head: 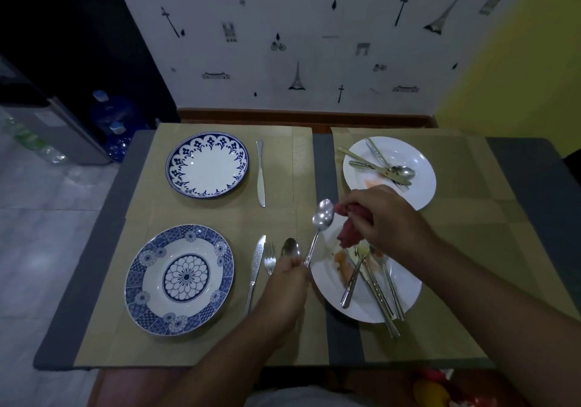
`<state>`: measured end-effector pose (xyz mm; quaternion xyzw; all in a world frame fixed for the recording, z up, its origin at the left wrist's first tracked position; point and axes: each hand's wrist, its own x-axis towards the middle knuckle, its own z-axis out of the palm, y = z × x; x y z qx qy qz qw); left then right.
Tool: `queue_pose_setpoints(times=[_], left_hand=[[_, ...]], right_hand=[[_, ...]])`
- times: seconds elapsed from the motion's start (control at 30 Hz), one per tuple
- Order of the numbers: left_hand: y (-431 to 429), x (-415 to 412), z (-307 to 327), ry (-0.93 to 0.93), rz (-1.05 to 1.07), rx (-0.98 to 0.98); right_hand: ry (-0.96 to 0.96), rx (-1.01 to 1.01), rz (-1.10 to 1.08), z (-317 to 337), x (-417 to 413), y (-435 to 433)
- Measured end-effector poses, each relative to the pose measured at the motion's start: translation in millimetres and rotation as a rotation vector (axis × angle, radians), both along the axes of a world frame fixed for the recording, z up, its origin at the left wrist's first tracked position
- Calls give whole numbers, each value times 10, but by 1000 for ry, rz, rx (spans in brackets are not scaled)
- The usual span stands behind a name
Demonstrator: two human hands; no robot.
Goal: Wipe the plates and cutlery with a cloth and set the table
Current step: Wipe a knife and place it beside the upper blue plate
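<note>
**Steel spoon [323, 215] held up beside the red cloth [347, 237]**

At the handle's tip the left hand [287, 277] pinches the spoon, bowl raised over the placemat [283, 218]. Curled tight, the right hand [380, 215] bunches the red cloth just beside that bowl. Underneath sits a smeared white plate [327, 281] carrying dirty cutlery [374, 284]. Over left, two blue-patterned plates [138, 281] are laid, the nearer with knife [256, 268], fork [269, 257] and second spoon [290, 248] alongside.
</note>
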<state>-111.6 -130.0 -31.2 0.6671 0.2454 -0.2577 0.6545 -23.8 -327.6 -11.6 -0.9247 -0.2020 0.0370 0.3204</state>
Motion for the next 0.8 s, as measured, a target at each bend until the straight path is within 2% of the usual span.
queue_pose_setpoints(times=[0.13,0.23,0.37,0.53,0.7,0.8], left_hand=[[-33,65,-1,-51,-27,107],[-47,101,-61,-55,-28,126],[-65,116,-84,-37,-26,84],[-48,122,-24,-72,-102,119],[-34,123,-37,-254,-230,286],[-57,124,-52,-193,-198,194]], right_hand=[[-165,-99,40,-60,-143,85],[-165,-92,102,-114,-217,158],[-97,-103,54,-209,-272,165],[-139,-74,60,-238,-300,147],[-140,-84,74,-216,-264,147],[-167,-89,94,-205,-261,145]])
